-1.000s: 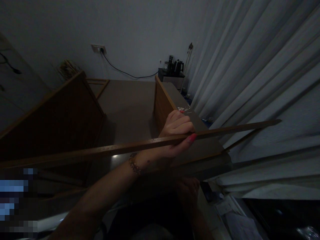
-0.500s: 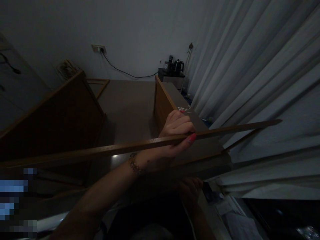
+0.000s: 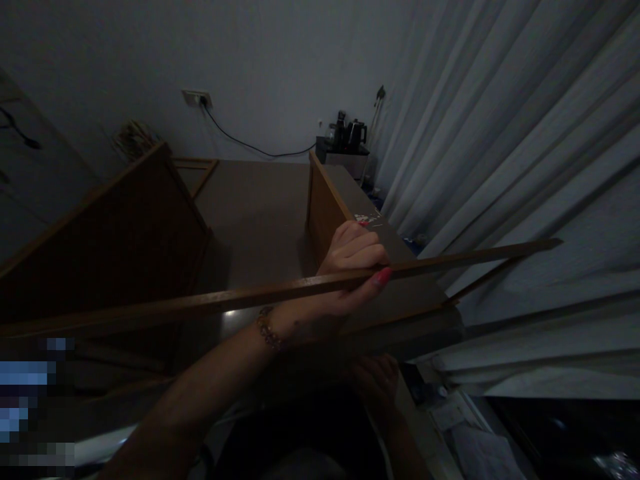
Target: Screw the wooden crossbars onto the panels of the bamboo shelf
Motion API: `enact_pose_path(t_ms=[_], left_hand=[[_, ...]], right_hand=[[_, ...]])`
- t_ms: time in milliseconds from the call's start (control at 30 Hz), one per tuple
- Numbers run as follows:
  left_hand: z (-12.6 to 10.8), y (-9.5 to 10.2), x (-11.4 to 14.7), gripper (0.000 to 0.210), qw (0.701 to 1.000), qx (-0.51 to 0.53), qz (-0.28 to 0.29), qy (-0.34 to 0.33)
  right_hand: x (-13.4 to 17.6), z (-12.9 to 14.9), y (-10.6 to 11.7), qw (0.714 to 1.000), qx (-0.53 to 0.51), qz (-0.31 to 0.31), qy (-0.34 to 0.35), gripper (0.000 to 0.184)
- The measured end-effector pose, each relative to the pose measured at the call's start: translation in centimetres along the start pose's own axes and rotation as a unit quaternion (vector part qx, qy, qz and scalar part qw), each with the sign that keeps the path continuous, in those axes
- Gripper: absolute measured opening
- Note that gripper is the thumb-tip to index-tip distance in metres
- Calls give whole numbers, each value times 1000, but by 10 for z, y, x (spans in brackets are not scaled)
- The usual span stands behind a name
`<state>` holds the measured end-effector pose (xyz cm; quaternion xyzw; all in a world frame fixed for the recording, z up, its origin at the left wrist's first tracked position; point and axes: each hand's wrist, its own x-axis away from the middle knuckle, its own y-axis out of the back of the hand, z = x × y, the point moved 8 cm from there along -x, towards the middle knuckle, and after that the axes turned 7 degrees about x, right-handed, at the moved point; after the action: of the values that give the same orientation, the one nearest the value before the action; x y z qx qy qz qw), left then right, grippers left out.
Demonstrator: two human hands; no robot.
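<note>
Two hands show in the dim room. The left hand [image 3: 353, 267] reaches forward from the lower left, a bead bracelet [image 3: 269, 330] on its wrist, and is clenched around a long wooden slat [image 3: 225, 301], thumb under it and fingers curled over the top. The slat runs nearly level across the view, from the left edge to the grey curtain [image 3: 500, 167] on the right. The right hand [image 3: 376, 383] lies low in shadow below the slat; whether it grips anything cannot be told. Behind stand wooden panels [image 3: 125, 227] on edge, and a kettle [image 3: 356, 135] sits near the far wall.
</note>
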<state>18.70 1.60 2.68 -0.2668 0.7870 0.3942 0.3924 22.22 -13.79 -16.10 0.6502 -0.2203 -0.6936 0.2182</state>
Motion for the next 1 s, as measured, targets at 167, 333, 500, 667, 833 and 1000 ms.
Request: enact_pose_path(t_ms=[167,333,500,667,833,1000], left_hand=[[-1,0,-1,35,1000,2,7,4],[-1,1,-1,33,1000,22,1,8],[-1,1,-1,29,1000,19,2,8],[-2,2,-2,29,1000,19,-5,-7],[2,0,0,37,1000,7,-11,0],[-2,2,-2,41,999,2,-31,-22]], right_hand=[[1,-1,-1,1000,-5,-3,-13,16],[-4,2,0,1000,0,1,-8,7],[-6,3,-1,999,5,8,-44,13],[-3,5,-7,995,2,45,-93,25],[2,5,-11,990,-2,50,-129,28],[3,5,-12,988,3,43,-145,30]])
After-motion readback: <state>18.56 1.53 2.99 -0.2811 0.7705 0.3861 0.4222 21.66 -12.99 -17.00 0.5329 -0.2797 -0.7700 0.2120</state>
